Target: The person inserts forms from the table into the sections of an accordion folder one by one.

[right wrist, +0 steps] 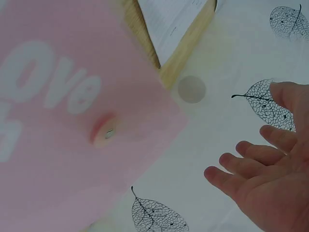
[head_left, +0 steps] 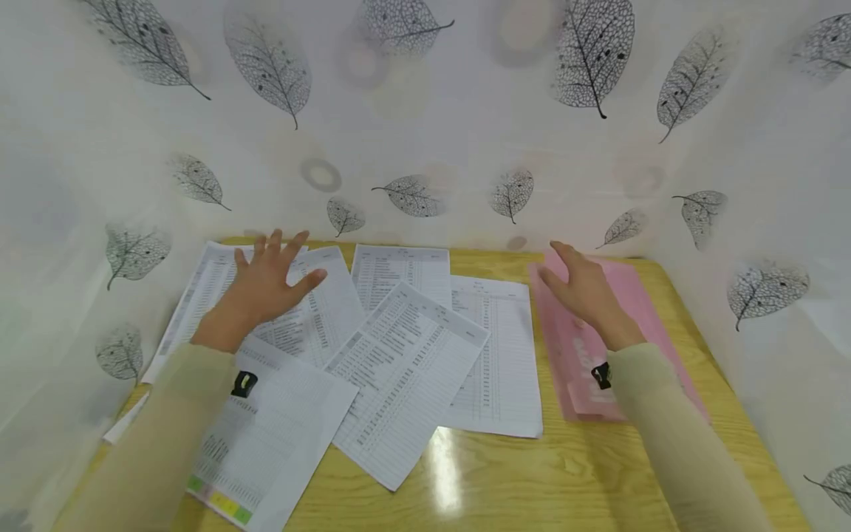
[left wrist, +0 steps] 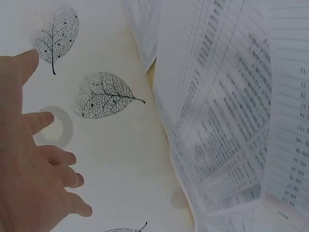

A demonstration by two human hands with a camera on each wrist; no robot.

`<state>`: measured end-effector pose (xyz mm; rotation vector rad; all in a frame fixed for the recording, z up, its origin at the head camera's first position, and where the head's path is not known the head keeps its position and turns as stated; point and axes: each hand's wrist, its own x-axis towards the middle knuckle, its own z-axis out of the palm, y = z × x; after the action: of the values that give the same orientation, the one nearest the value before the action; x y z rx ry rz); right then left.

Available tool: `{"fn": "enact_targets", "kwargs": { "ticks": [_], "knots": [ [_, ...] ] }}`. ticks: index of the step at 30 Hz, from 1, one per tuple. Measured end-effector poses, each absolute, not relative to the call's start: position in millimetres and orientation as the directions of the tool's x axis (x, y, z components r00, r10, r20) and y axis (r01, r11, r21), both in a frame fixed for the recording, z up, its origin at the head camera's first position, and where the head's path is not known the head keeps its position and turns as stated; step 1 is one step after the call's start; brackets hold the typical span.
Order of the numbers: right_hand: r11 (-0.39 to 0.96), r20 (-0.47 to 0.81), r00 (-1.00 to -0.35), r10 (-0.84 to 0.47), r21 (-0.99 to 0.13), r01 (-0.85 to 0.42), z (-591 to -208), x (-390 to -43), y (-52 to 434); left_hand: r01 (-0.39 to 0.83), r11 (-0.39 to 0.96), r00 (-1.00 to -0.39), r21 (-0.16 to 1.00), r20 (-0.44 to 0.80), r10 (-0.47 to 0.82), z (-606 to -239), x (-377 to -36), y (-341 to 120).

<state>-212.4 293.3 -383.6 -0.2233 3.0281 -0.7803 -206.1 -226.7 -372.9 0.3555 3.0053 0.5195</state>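
Several printed sheets (head_left: 405,347) with tables lie fanned and overlapping on a yellow wooden table (head_left: 505,480). My left hand (head_left: 269,277) hovers over the left sheets with fingers spread, holding nothing; the left wrist view shows its fingers (left wrist: 48,159) straight beside the sheets (left wrist: 227,111). My right hand (head_left: 575,284) is flat and relaxed over the far end of a pink snap folder (head_left: 598,384) at the right. The right wrist view shows the folder (right wrist: 63,121) with white lettering and a snap button (right wrist: 108,133), with the fingers (right wrist: 251,162) off it.
A white curtain with grey leaf prints (head_left: 425,125) hangs round the table at the back and both sides. One sheet at the near left (head_left: 266,451) has a coloured strip at its corner. Bare table shows along the front edge.
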Motion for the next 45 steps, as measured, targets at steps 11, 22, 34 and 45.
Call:
{"fn": "enact_targets", "kwargs": {
  "ticks": [11,22,34,45],
  "knots": [
    [0.873,0.072,-0.988,-0.136,-0.462,-0.154,-401.5,-193.8,320.8,0.348,0.853,-0.919,0.388,-0.041,0.393,-387.2,-197.8,-161.4],
    [0.888,0.092,-0.987,-0.130,-0.432,-0.158,-416.6,-175.1,342.5,0.505,0.781,-0.830,0.368,-0.040,0.556,-411.2,-194.7,-78.3],
    [0.888,0.146,-0.981,-0.129,-0.423,-0.180,-430.5,-166.6,355.6,0.624,0.728,-0.728,0.284,-0.127,0.674,-432.8,-198.7,-7.1],
    [0.896,0.107,-0.986,-0.131,-0.413,-0.164,-434.2,-161.8,357.2,0.686,0.701,-0.678,0.197,-0.176,0.713,-449.1,-198.1,48.9]
  ]
}}
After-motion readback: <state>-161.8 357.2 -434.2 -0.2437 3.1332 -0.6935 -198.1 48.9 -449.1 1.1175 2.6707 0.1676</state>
